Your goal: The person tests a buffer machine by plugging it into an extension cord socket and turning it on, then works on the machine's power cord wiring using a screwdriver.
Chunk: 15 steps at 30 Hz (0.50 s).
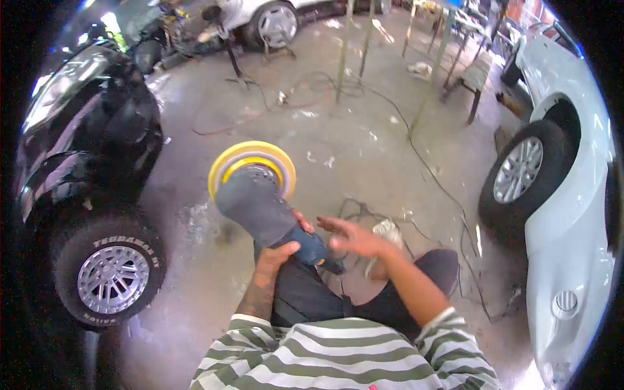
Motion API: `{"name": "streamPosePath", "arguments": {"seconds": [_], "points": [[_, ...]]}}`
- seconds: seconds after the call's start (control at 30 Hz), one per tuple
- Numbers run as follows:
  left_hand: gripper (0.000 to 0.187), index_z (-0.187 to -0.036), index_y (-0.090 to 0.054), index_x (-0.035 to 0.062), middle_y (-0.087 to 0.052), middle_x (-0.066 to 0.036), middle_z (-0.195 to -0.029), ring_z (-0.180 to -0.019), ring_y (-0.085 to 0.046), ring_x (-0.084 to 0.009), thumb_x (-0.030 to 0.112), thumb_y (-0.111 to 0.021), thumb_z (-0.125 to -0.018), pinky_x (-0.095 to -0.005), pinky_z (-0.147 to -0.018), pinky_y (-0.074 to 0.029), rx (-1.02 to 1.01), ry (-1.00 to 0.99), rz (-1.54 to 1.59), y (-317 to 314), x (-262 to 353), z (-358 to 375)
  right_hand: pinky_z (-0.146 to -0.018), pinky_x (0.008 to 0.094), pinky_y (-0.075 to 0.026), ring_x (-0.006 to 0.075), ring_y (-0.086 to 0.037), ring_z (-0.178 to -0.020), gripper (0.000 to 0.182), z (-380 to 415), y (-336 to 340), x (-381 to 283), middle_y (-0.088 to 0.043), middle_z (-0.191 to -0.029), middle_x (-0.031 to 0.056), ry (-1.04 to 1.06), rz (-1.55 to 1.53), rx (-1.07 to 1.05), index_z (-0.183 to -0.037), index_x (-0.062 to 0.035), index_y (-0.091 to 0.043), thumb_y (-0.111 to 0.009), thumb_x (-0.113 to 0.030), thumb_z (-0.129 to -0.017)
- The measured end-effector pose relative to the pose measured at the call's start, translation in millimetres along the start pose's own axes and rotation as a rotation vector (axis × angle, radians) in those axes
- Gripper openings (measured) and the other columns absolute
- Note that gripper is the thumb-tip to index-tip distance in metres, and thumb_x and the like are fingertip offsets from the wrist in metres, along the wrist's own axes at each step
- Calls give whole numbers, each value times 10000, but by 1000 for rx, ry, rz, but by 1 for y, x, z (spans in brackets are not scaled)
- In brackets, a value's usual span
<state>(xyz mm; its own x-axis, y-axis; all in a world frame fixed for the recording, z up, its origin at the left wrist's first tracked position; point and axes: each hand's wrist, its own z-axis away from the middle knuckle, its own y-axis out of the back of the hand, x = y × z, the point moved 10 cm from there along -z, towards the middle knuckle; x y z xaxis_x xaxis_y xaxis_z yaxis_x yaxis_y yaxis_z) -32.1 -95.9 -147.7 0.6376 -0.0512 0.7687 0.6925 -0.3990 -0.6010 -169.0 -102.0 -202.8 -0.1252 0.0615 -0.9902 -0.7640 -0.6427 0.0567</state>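
A polisher (pixel 260 205) with a dark grey and blue body lies across my lap, its round yellow pad (pixel 224 159) tilted up and away from me. My left hand (pixel 281 252) is wrapped around the body near its rear end, thumb on top and fingertips showing on the far side. Just right of the tool's rear, my right hand (pixel 354 237) hovers with its fingers stretched apart and nothing in it. A dark cord end (pixel 334 266) sticks out from the back of the polisher.
A black car's wheel (pixel 114 279) stands close on my left, a white car's wheel (pixel 520 170) on my right. Power cords (pixel 422 156) trail over the concrete floor (pixel 305 156). Metal stands (pixel 344 52) rise ahead, with another white vehicle (pixel 237 10) behind.
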Motion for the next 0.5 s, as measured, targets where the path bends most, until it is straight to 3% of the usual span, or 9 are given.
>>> {"name": "streamPosePath", "arguments": {"seconds": [0.1,0.13,0.17,0.23,0.27,0.3,0.37,0.43,0.5], "points": [[615,-1203,-560,28,-618,-109,-1094,-1080,-572,-221,213,-841,-688,-397,-974,-444,128,-43,-315,-11,5,-3,-1146,429,-261,334,-343,-1400,1123,41,-31,-100,-349,-1496,246,405,195,222,-1505,-22,-250,-816,-532,-680],[730,-1291,-518,15,-572,-140,-1256,-1226,-493,-244,336,-811,-705,-394,-1059,-372,128,22,-590,-25,8,-3,-1088,417,-349,304,-458,-1315,1039,51,-29,-106,-454,-1423,208,395,308,416,-1452,-20,-345,-863,-446,-658],[730,-1291,-518,15,-572,-140,-1256,-1226,-493,-244,336,-811,-705,-394,-1059,-372,133,4,-582,-44,21,-9,-1088,417,-349,304,-458,-1315,1039,50,-29,-103,-454,-1423,208,400,325,406,-1452,-20,-345,-863,-446,-658],[865,-1361,-451,-11,-516,-165,-1343,-1280,-455,-285,410,-818,-701,-404,-1101,-318,-94,95,-929,-96,24,-18,-978,385,-446,255,-576,-1147,847,56,0,-76,-583,-1263,141,267,31,618,-1325,-8,-473,-887,-330,-659],[965,-1402,-398,-17,-459,-177,-1399,-1314,-422,-301,462,-830,-684,-415,-1124,-286,-126,93,-1018,-108,26,-19,-895,345,-484,197,-604,-1006,673,66,11,-91,-640,-1108,76,473,-166,657,-1202,-15,-551,-890,-237,-666],[965,-1402,-398,-17,-459,-177,-1399,-1314,-422,-301,462,-830,-684,-415,-1124,-286,-134,71,-1010,-117,31,-21,-895,345,-484,197,-604,-1006,673,75,18,-98,-640,-1108,76,484,-143,660,-1202,-15,-551,-890,-237,-666],[1037,-1431,-357,-12,-409,-200,-1434,-1352,-381,-303,506,-834,-668,-415,-1130,-283,-438,-203,-1204,-164,43,-22,-892,346,-486,192,-609,-981,605,111,48,-122,-647,-1085,71,575,-101,814,-1177,-23,-583,-876,-239,-693],[1045,-1440,-357,20,-410,-229,-1426,-1368,-362,-318,524,-836,-660,-413,-1133,-288,-355,-239,-1145,-146,12,-18,-865,343,-493,191,-615,-915,618,148,84,-143,-638,-1050,38,768,-57,982,-1249,-57,-525,-836,-252,-752],[909,-1398,-430,30,-518,-208,-1311,-1287,-464,-338,465,-823,-703,-402,-1062,-381,-398,-91,-715,-127,-45,-18,-853,348,-494,196,-608,-895,578,188,109,-188,-625,-1042,27,993,-134,986,-1302,-92,-474,-744,-314,-842]]}}
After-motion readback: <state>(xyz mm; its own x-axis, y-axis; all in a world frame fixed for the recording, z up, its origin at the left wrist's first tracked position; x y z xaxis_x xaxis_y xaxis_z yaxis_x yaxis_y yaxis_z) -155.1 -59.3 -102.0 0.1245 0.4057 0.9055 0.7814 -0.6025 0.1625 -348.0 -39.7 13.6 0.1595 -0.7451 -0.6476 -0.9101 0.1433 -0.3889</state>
